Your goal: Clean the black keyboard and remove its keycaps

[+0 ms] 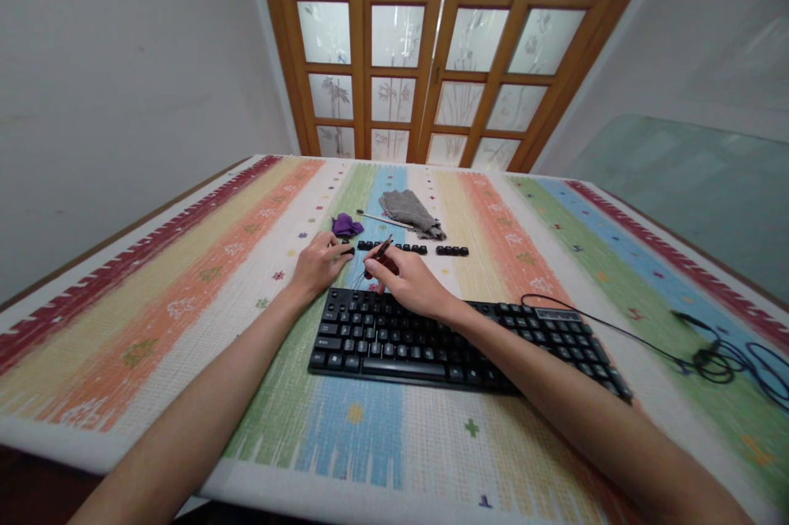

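My left hand (317,264) rests on the cloth beyond the keyboard's upper left corner. Its fingers are closed on a small black keycap (348,251) at the left end of a row of loose keycaps (414,249). In my right hand (407,278) is a keycap puller (380,250) with a dark red handle, gripped between thumb and fingers; thin wires show below it. This hand hovers over the top edge of the black keyboard (382,348), hiding some of its keys. The keyboard lies flat, and its upper row looks partly stripped of caps.
Behind the keycaps lie a crumpled purple cloth (347,224), a grey cloth (412,211) and a thin white stick with a dark tip (385,219). The keyboard's black cable (616,330) runs right into a coil. A striped tablecloth (203,328) covers the table.
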The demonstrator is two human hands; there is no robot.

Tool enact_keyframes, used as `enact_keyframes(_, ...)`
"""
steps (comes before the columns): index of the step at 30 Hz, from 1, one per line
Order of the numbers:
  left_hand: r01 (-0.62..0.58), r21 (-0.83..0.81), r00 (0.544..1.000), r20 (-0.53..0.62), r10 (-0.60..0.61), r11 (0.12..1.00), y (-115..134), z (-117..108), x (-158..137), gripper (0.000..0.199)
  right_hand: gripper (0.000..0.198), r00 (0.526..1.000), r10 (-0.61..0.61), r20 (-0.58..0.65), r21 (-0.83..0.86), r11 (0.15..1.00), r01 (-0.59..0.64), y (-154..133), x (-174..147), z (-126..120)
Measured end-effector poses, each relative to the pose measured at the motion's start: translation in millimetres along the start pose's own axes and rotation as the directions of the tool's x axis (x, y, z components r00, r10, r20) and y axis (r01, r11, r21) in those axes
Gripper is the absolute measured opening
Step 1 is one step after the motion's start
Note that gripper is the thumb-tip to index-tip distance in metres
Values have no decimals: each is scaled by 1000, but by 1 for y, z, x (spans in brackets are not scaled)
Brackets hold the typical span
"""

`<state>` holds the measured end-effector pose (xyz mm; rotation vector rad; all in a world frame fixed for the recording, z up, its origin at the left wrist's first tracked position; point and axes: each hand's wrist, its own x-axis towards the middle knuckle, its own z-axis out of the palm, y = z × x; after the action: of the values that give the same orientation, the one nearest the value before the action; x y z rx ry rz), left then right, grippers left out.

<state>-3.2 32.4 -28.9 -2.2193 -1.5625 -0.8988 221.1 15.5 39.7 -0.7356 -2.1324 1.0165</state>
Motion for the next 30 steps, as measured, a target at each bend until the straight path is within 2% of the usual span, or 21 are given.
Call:
enact_keyframes(4, 41, -18, 999, -9, -41, 999, 1, -2, -1, 20, 19, 1000, -19, 3, -11, 1000, 19, -3, -1, -3)
enact_keyframes(11, 129, -32, 992, 1, -129, 991, 3, -5, -2, 24, 21, 995, -37, 96, -131, 990, 49, -7, -9, -8)
enact_keyframes(19, 204, 35, 978, 29, -205, 978, 6, -6, -1, 30, 19, 987, -78, 139, -177, 979, 102, -8, -13, 2)
enact_keyframes(24, 236, 58, 971, 36, -238, 970, 8, -8, -1, 29, 13, 997, -12, 70, -76, 997, 17, -1, -11, 11)
enact_keyframes(30, 246, 61, 968, 43, -249, 967, 11, -10, 0, 29, 20, 990, 137, 42, 58, 988, -140, 11, -5, 15)
